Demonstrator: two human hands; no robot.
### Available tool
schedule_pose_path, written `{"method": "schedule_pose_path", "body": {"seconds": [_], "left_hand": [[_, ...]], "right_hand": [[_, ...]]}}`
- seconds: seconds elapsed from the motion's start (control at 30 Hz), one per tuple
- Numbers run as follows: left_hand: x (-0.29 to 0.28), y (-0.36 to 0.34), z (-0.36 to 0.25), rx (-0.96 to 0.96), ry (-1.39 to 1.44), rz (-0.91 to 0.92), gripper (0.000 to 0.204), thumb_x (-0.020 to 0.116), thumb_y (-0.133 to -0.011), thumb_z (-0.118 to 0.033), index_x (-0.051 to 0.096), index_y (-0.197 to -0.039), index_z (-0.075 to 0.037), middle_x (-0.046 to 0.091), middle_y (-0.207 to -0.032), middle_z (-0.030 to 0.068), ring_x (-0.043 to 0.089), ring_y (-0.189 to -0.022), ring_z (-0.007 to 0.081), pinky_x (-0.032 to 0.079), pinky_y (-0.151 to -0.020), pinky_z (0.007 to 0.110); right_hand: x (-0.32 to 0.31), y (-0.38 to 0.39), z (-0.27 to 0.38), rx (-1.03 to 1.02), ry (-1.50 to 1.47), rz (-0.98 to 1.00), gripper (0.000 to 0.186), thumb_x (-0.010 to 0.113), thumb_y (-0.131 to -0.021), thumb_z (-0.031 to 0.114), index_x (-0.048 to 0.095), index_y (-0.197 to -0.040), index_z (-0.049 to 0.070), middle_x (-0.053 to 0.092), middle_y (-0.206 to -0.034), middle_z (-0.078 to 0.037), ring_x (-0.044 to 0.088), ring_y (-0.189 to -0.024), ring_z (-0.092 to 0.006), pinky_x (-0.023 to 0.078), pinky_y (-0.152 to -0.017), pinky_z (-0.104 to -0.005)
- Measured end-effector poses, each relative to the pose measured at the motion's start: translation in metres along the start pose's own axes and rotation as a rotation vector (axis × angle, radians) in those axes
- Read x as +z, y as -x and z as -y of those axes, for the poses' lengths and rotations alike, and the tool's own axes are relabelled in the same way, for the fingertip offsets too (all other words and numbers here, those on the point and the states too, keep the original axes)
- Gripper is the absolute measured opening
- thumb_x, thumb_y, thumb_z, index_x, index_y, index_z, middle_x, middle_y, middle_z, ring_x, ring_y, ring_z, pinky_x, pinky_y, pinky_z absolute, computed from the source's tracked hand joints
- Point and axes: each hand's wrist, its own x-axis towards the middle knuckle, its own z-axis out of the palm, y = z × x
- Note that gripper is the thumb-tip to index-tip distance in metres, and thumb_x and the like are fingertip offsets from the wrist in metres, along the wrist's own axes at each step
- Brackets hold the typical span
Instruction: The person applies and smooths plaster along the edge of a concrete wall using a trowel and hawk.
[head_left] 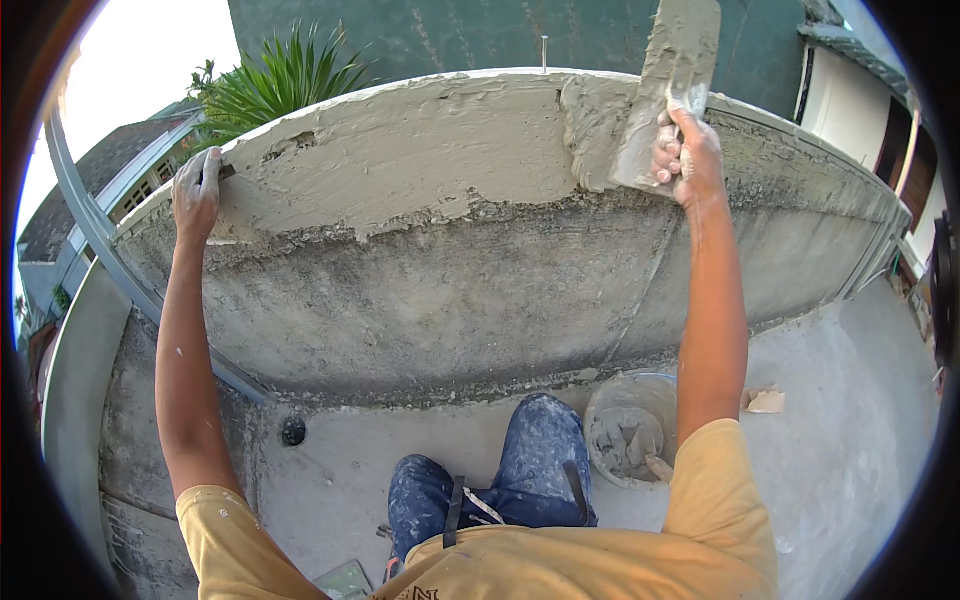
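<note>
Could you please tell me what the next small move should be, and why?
Probably draw the trowel across the lumpy mortar beside it: the right hand grips the trowel, and that mortar looks rougher than the coat to its left.

The left arm point(190, 350) reaches forward almost straight, its smeared left hand point(197, 195) raised with the fingers upward, though how firmly they close is hard to tell from this angle. The right arm point(713, 320) stretches forward too, ending in a pale-streaked right hand point(692, 155) curled into a grip.
</note>
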Motion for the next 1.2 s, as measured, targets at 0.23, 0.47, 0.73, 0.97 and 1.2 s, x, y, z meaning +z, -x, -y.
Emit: {"method": "schedule_pose_path", "body": {"seconds": [0.23, 0.47, 0.73, 0.97, 1.2], "left_hand": [[-0.003, 0.003, 0.022, 0.141, -0.215, -0.046, 0.036, 0.046, -0.100, -0.030, 0.065, -0.115, -0.002, 0.065, -0.118, 0.0139, 0.057, -0.111, 0.0326, 0.041, -0.097, 0.041], [0.008, 0.000, 0.028, 0.219, -0.217, 0.011, 0.031, 0.043, -0.101, -0.018, 0.061, -0.121, -0.002, 0.064, -0.117, 0.0172, 0.058, -0.110, 0.0350, 0.042, -0.098, 0.043], [0.002, 0.001, 0.019, 0.162, -0.172, -0.001, 0.035, 0.046, -0.101, -0.025, 0.063, -0.118, 0.000, 0.064, -0.118, 0.0166, 0.057, -0.112, 0.0345, 0.040, -0.099, 0.041], [0.006, 0.003, 0.017, -0.003, -0.044, -0.092, 0.040, 0.046, -0.100, -0.033, 0.066, -0.115, -0.002, 0.064, -0.120, 0.0160, 0.054, -0.117, 0.0329, 0.037, -0.102, 0.040], [0.014, 0.002, 0.018, -0.017, -0.021, -0.065, 0.040, 0.045, -0.101, -0.033, 0.066, -0.116, -0.003, 0.064, -0.120, 0.0150, 0.054, -0.114, 0.0329, 0.036, -0.103, 0.040]], "right_hand": [[0.030, 0.065, -0.022, -0.103, 0.347, 0.012, 0.021, 0.050, -0.099, 0.024, 0.055, -0.088, 0.006, 0.049, -0.059, 0.000, 0.042, -0.040, -0.0062, 0.032, -0.031, -0.0187], [0.053, 0.053, -0.078, -0.320, 0.818, -0.050, 0.032, 0.055, -0.095, 0.032, 0.064, -0.096, 0.001, 0.063, -0.074, -0.008, 0.061, -0.071, -0.0181, 0.050, -0.067, -0.0378], [-0.062, 0.048, -0.023, -0.033, 0.243, -0.343, 0.019, 0.054, -0.097, 0.022, 0.050, -0.087, 0.007, 0.043, -0.056, 0.002, 0.039, -0.040, -0.0079, 0.033, -0.035, -0.0252], [-0.065, 0.052, 0.058, 0.332, 0.499, 0.111, 0.025, 0.055, -0.096, 0.025, 0.056, -0.088, 0.002, 0.045, -0.048, 0.002, 0.041, -0.032, -0.0058, 0.034, -0.026, -0.0232], [-0.010, -0.079, 0.087, 0.011, 0.662, 0.069, 0.032, 0.061, -0.092, 0.036, 0.056, -0.085, 0.005, 0.042, -0.056, 0.006, 0.038, -0.040, -0.0016, 0.036, -0.033, -0.0191]]}}
